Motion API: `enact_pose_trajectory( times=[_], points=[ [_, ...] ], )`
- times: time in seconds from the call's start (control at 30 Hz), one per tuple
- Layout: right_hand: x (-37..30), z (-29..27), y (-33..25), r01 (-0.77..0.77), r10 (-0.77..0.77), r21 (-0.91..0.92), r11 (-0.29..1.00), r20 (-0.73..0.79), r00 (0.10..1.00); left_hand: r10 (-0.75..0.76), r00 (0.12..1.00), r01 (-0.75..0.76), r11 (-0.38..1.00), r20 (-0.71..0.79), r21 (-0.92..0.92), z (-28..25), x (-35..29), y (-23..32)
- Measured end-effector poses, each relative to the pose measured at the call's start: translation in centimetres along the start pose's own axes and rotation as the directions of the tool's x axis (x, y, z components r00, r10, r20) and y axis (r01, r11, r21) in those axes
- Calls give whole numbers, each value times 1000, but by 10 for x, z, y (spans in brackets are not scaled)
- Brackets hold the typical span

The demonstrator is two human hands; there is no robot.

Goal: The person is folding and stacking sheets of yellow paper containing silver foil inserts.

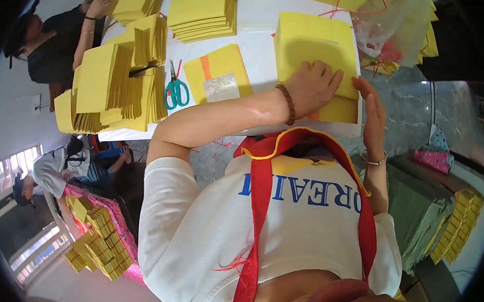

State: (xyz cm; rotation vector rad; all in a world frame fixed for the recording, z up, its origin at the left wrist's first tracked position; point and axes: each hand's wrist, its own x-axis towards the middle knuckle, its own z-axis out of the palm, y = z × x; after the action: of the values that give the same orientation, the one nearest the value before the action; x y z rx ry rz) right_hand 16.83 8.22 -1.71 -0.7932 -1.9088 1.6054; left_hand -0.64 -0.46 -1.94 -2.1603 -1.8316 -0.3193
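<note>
A thick stack of yellow paper sheets [313,41] lies on the white table [261,55] in front of me. My left hand [311,88], with a brown bead bracelet on its wrist, presses down on the near part of the stack with curled fingers. My right hand [373,110], wearing a thin bangle, stands flat with straight fingers against the stack's right edge. Just left of the stack lies a yellow sheet with an orange stripe and a silver foil square [218,75].
Green-handled scissors [176,92] lie beside fanned piles of folded yellow paper [110,87]. More stacks [203,15] sit at the far side, and a clear plastic bag of bundles [394,20] at the right. Another person [52,43] sits at the far left corner.
</note>
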Motion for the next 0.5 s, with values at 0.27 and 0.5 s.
enact_pose_trajectory(
  times=[0.27, 0.5],
  points=[
    [0, -13, 9, 97, -133, -165, 981, -220, 966, -144, 976, 37, 845, -161, -534, -40, -8, -100],
    [3, -10, 22, 0, -28, -120, 993, -227, 974, -321, 902, 342, 939, -289, 24, -11, -75, -237]
  ],
)
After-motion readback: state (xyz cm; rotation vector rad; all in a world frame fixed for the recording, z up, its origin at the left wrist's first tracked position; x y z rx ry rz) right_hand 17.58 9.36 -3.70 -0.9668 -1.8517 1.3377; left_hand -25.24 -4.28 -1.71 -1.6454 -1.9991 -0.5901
